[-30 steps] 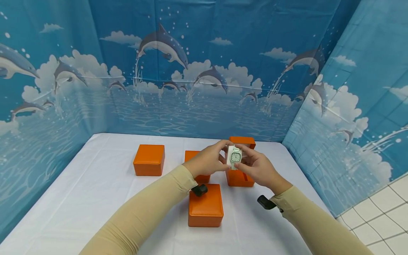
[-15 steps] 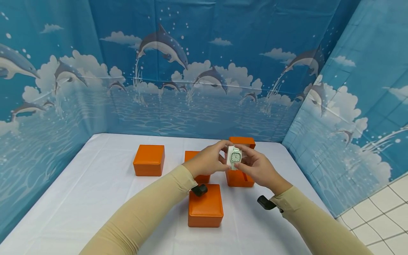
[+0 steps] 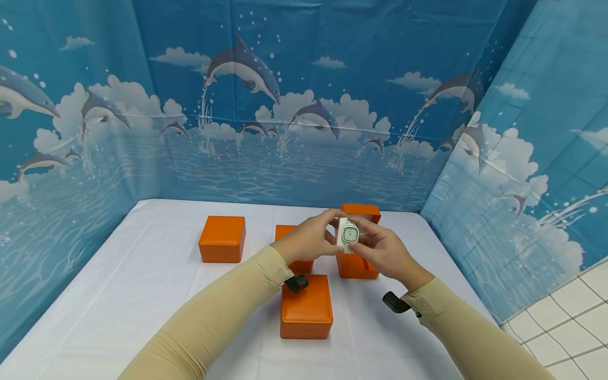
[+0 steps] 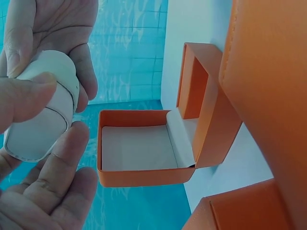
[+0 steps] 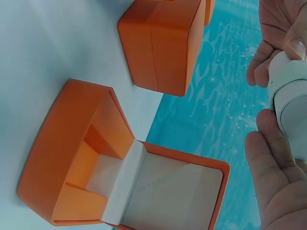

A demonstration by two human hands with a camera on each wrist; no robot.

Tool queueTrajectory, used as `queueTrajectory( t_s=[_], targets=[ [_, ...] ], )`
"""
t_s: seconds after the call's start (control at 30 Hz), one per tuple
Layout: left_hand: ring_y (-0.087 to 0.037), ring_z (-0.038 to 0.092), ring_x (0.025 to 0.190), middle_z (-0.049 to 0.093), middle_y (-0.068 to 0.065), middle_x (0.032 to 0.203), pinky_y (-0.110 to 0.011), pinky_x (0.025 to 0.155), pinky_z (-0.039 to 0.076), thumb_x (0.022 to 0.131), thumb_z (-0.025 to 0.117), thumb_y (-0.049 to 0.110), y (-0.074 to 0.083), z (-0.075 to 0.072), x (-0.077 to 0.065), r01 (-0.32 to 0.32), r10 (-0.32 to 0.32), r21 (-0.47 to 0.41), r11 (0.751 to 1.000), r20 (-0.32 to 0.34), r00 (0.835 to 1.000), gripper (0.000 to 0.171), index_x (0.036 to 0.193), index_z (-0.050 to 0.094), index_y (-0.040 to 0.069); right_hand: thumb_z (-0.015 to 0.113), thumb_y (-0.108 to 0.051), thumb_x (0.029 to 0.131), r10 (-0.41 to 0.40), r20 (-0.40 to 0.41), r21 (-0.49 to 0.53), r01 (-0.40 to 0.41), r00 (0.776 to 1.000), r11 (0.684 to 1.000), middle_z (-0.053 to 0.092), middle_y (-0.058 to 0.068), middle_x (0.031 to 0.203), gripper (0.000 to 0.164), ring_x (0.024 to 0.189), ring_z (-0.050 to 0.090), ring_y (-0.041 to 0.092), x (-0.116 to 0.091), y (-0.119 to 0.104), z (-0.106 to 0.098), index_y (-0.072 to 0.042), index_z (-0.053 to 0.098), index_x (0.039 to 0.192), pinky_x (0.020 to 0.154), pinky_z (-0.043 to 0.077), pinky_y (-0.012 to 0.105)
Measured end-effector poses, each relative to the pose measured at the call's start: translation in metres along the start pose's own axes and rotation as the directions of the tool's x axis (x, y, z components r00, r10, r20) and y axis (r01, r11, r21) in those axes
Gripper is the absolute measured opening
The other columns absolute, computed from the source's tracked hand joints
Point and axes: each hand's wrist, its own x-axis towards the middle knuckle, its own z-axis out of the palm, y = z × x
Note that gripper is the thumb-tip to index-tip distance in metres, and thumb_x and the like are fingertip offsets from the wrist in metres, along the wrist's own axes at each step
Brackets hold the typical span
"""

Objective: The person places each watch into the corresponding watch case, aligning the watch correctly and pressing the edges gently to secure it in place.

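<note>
In the head view, both hands hold up a white cushion [image 3: 341, 232] with a pale green wristwatch [image 3: 350, 234] wrapped around it. The watch has a rounded square dial facing the person. My left hand [image 3: 309, 237] grips the left side and my right hand [image 3: 387, 252] the right, its thumb near the bottom of the dial. Behind and below them stands an orange box [image 3: 357, 268] with its lid raised. The left wrist view shows the cushion's white end [image 4: 36, 132] between fingers and thumb. In the right wrist view, the opened box [image 5: 72, 158] shows an inner compartment and pale lid lining.
Three closed orange boxes stand on the white-covered table [image 3: 157, 285]: one at the far left [image 3: 222, 237], one at the front [image 3: 306, 311], and a middle box [image 3: 301, 266] partly hidden by the left hand. A blue dolphin-print curtain [image 3: 294, 158] hangs behind the table.
The watch and cushion have shifted very slightly left and turned a little in the fingers. Both hands stay almost in place, and the boxes have not moved.
</note>
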Motion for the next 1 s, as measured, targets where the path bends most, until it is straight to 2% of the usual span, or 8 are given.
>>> queueTrajectory(
  t_s=[0.33, 0.6, 1.0],
  targets=[
    [-0.007, 0.069, 0.103, 0.059, -0.001, 0.137, -0.026, 0.087, 0.061, 0.094, 0.082, 0.016, 0.0021, 0.0006, -0.0003, 0.003, -0.003, 0.004, 1.000, 0.001, 1.000, 0.079, 0.159, 0.038, 0.024, 0.067, -0.012, 0.104, -0.003, 0.000, 0.017, 0.003, 1.000, 1.000, 0.067, 0.022, 0.135, 0.060, 0.108, 0.075, 0.029, -0.0007, -0.0010, 0.0000, -0.019, 0.047, 0.159, 0.089, 0.061, 0.025],
    [-0.006, 0.069, 0.102, 0.060, 0.000, 0.134, -0.026, 0.088, 0.061, 0.093, 0.082, 0.017, 0.0015, 0.0017, -0.0003, -0.002, 0.002, 0.016, 1.000, -0.006, 1.000, 0.078, 0.158, 0.040, 0.024, 0.068, -0.011, 0.103, 0.004, 0.004, 0.034, -0.004, 1.000, 0.999, 0.065, 0.022, 0.137, 0.060, 0.112, 0.074, 0.031, -0.0011, -0.0002, 0.0000, -0.018, 0.048, 0.159, 0.091, 0.063, 0.031],
    [-0.006, 0.069, 0.100, 0.060, 0.000, 0.132, -0.026, 0.086, 0.060, 0.094, 0.082, 0.016, 0.0020, 0.0028, 0.0005, -0.010, 0.011, 0.011, 1.000, -0.007, 1.000, 0.075, 0.156, 0.042, 0.026, 0.068, -0.011, 0.103, -0.008, 0.017, 0.048, 0.007, 1.000, 0.999, 0.062, 0.024, 0.139, 0.060, 0.112, 0.074, 0.030, -0.0008, 0.0031, -0.0017, -0.015, 0.047, 0.159, 0.091, 0.063, 0.030]
  ],
)
